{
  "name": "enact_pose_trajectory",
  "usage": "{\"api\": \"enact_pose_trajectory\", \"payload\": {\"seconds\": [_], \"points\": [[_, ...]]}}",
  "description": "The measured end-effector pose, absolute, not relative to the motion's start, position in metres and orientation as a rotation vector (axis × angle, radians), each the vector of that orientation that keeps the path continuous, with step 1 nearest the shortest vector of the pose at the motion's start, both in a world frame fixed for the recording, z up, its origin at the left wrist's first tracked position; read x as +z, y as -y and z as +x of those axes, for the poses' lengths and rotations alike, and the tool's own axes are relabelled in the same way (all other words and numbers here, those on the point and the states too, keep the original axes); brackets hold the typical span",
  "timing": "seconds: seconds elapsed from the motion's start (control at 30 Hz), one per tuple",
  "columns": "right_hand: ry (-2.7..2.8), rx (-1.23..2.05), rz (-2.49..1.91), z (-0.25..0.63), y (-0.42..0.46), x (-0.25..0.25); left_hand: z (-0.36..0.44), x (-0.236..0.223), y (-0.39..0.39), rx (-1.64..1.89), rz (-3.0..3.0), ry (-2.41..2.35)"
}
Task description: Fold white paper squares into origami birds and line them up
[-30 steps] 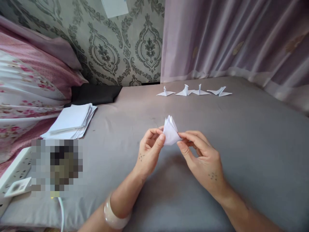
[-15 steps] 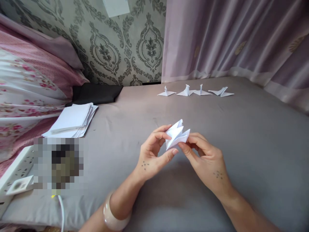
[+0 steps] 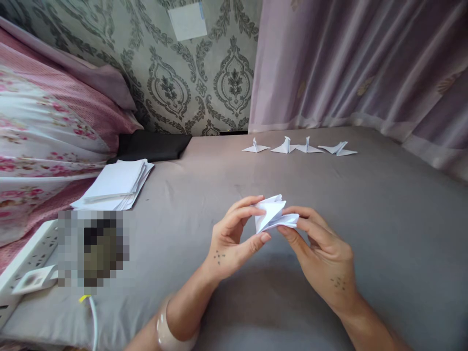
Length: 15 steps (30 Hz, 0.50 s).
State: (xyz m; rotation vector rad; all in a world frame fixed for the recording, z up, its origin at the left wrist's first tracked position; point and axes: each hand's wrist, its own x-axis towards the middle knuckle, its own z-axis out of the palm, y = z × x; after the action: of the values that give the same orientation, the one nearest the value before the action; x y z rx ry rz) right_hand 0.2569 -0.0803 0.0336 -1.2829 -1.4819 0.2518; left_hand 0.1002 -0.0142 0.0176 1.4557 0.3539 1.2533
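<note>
A folded white paper (image 3: 270,214) with several pointed layers is held above the grey cloth surface (image 3: 204,180). My left hand (image 3: 234,239) grips its left side, fingers on top and thumb at the lower edge. On the right, my right hand (image 3: 321,248) pinches a narrow folded point between thumb and fingers. The layers stand apart, with a gap opening between the upper flap and the lower right point. Farther back, several white paper cranes stand in a row, among them a crane (image 3: 255,146) at the left end and a crane (image 3: 338,149) at the right end.
A stack of white paper (image 3: 115,180) lies at the left, in front of a black flat item (image 3: 153,145). Nearer are a white power strip (image 3: 27,263), a white cable (image 3: 93,317) and a pixelated patch. A purple curtain (image 3: 329,63) hangs behind.
The folded paper has turned from upright to lying sideways, its points now toward the right, and its layers have spread. My left fingers have shifted onto its upper face; my right hand has moved slightly rightward.
</note>
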Motion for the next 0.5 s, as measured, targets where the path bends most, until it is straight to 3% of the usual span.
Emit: {"api": "enact_pose_trajectory", "payload": {"seconds": [0.5], "points": [[1.532,0.163,-1.251,0.26,0.0781,0.0327,0.0969,0.0191,0.0139,1.288,1.65,-0.372]]}}
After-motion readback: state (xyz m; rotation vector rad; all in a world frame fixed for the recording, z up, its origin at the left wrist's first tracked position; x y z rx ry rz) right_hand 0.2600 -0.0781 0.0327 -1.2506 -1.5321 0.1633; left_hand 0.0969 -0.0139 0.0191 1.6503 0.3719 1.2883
